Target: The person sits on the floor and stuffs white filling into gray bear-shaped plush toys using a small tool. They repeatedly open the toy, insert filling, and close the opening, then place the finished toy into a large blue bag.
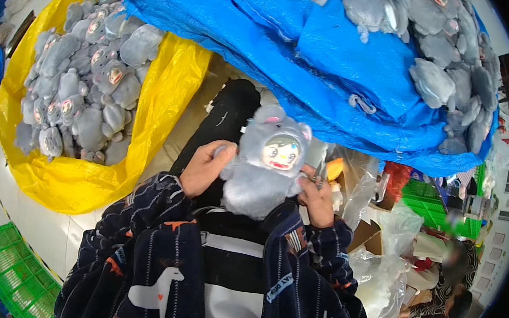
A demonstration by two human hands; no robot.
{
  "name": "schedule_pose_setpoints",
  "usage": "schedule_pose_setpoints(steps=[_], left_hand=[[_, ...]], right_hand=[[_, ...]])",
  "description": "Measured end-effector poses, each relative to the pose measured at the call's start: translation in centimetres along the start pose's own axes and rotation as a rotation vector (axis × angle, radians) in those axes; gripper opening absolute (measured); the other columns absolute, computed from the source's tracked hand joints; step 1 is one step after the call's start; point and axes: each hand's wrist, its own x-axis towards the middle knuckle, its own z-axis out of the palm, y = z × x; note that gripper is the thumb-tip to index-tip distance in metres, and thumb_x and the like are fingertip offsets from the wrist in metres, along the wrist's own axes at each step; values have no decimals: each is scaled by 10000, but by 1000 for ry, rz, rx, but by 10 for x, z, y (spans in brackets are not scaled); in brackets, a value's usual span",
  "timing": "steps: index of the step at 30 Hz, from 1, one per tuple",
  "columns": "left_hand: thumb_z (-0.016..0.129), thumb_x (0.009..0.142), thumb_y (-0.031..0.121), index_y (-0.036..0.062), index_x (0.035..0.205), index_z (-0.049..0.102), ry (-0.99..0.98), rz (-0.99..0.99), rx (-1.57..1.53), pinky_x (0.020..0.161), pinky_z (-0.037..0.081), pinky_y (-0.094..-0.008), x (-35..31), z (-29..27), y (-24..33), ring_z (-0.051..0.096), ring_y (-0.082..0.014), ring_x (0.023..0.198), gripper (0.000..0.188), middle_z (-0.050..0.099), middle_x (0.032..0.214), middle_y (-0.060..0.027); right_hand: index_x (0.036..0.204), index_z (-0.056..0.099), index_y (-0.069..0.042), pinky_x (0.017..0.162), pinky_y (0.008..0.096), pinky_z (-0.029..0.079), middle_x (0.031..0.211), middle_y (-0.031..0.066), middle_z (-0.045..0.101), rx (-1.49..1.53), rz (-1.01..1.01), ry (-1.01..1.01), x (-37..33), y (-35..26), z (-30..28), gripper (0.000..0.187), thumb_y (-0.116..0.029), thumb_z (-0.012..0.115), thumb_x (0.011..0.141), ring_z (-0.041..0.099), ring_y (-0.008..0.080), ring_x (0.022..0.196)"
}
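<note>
A grey plush toy [251,187] with pink-lined round ears and a printed doll-like face [280,152] is held upright in front of my lap. My left hand [206,167] is closed on the toy's arm at its left side, thumb on top. On the other side my right hand [318,197] is closed, its thumb and fingers at the toy's other arm. A thin grey, metal-looking piece [320,174] sticks up by the right fingers; its kind is unclear.
To the left stands a yellow sack [175,81] full of similar grey plush toys [80,89]. A blue tarp-like sack [352,76] with more toys spans the far side. Green crates [9,269] sit lower left; clear plastic bags [378,286] and cartons lie at right.
</note>
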Motion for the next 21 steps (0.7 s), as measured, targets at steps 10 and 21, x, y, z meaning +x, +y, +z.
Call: schedule_pose_setpoints(steps=[10,21], left_hand=[[541,916,155,-4,1157,516,-120,49,4,850,423,-247,-18,-8,10,534,-96,936,290,580,1013,-26],[558,873,65,9,1083,571,-111,45,35,752,441,-229,-15,-21,-8,542,-71,823,218,605,927,-3]], right_hand=[[1127,552,-10,471,185,299,647,-76,460,-142,-60,2,3,4,-1,313,-133,635,852,383,12,524],[1171,487,24,483,221,319,622,-27,397,45,-61,-1,-1,3,-2,328,-16,434,849,369,65,526]])
